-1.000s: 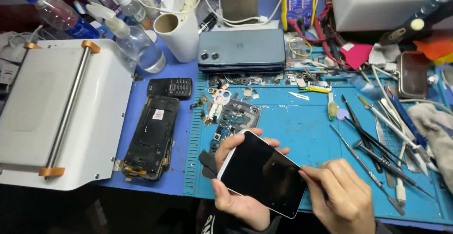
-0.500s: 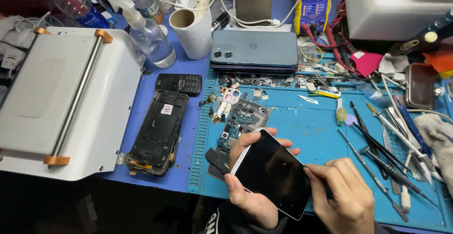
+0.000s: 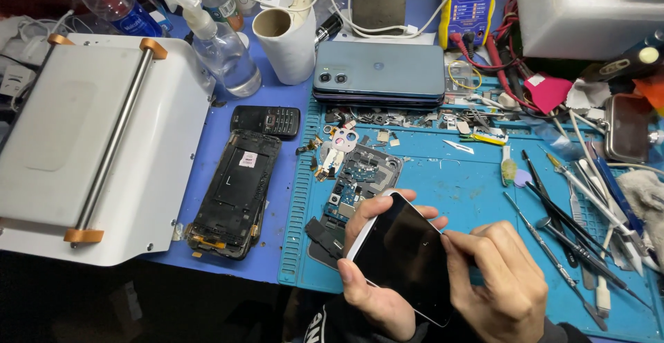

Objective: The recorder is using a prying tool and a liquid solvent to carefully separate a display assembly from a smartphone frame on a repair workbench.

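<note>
Head view: a dark-screened smartphone (image 3: 408, 260) is being held over the blue repair mat (image 3: 449, 184), low centre. It's being cradled by the left hand (image 3: 370, 281), fingers wrapped round its edges. Right hand (image 3: 494, 284) is being pressed w/ pinched fingertips at the screen's right edge; whether a tool is being pinched can't be told. Step judged: screen edge being worked; steady pressure needed next.

Both bare hands, left hand (image 3: 373, 294) and right hand (image 3: 494, 284), emerge from dark sleeves with white lettering.
</note>
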